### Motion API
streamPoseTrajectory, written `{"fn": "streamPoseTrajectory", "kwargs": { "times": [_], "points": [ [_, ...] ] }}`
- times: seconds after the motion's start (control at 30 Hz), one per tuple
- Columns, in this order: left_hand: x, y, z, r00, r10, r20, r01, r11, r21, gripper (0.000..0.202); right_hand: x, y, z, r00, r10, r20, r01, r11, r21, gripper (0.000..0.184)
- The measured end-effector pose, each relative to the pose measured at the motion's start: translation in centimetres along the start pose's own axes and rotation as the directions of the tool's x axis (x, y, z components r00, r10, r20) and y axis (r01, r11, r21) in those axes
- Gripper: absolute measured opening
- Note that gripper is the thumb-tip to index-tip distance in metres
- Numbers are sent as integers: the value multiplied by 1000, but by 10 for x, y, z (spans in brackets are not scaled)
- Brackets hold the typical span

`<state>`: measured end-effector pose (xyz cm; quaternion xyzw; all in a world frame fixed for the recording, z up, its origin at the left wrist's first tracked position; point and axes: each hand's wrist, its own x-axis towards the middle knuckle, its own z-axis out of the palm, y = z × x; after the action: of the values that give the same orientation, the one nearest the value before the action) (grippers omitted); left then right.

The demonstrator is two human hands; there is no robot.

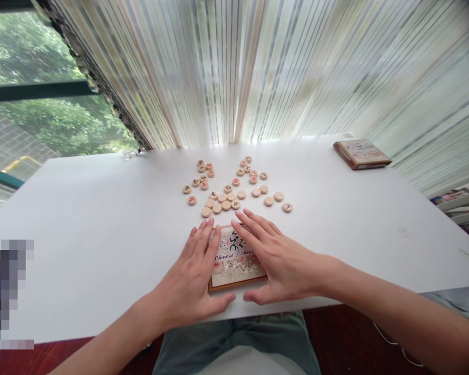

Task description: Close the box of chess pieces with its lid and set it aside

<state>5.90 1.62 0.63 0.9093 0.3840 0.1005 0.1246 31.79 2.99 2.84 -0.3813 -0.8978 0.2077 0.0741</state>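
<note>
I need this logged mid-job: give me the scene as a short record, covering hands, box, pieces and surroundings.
Left hand: open, at the box's left side
Right hand: open, over its right side
Box: flat, "Chinese chess" printed on top; lid or whole box unclear
Pieces: round, scattered beyond the box; some show red or black characters, others blank faces
Second box: lying at far right
Table: white
Backdrop: striped curtain
</note>
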Motion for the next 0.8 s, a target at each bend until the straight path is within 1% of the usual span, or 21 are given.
{"fn": "streamPoseTrajectory", "kwargs": {
  "times": [0.07,0.13,0.2,0.33,0.4,0.53,0.63,0.7,0.73,0.77,0.8],
  "points": [
    [-1,-5,-1,999,-24,25,24,1000,0,122,2,6,-5,999,5,50,-6,1000,19,136],
    [1,-8,-1,998,-39,41,39,999,-3,120,7,9,-8,998,-9,64,6,999,44,135],
    [4,-9,0,999,-31,27,31,999,-17,118,12,11,-9,998,-40,43,37,997,62,128],
    [10,-8,2,999,0,-50,-1,999,-33,116,16,11,-7,996,-92,-9,93,994,55,119],
    [11,-7,3,997,9,-71,-11,999,-33,116,15,10,-6,994,-105,-31,106,993,53,115],
    [7,-5,1,997,1,-80,-7,997,-74,117,12,10,-2,991,-117,-70,121,991,55,112],
    [3,-4,-1,998,-39,-59,27,981,-191,122,9,10,1,988,-116,-98,124,990,73,111],
    [4,-3,-3,994,-96,-44,74,932,-355,120,7,9,2,988,-109,-109,118,990,76,111],
    [6,-2,-4,987,-155,-39,119,878,-464,113,6,8,2,988,-106,-116,115,991,72,110],
    [9,0,-5,972,-234,-28,174,795,-581,102,6,7,2,986,-104,-126,113,991,65,109],
    [13,2,-6,944,-331,-5,234,678,-697,88,6,5,1,985,-104,-139,113,992,56,108]
  ]
}}
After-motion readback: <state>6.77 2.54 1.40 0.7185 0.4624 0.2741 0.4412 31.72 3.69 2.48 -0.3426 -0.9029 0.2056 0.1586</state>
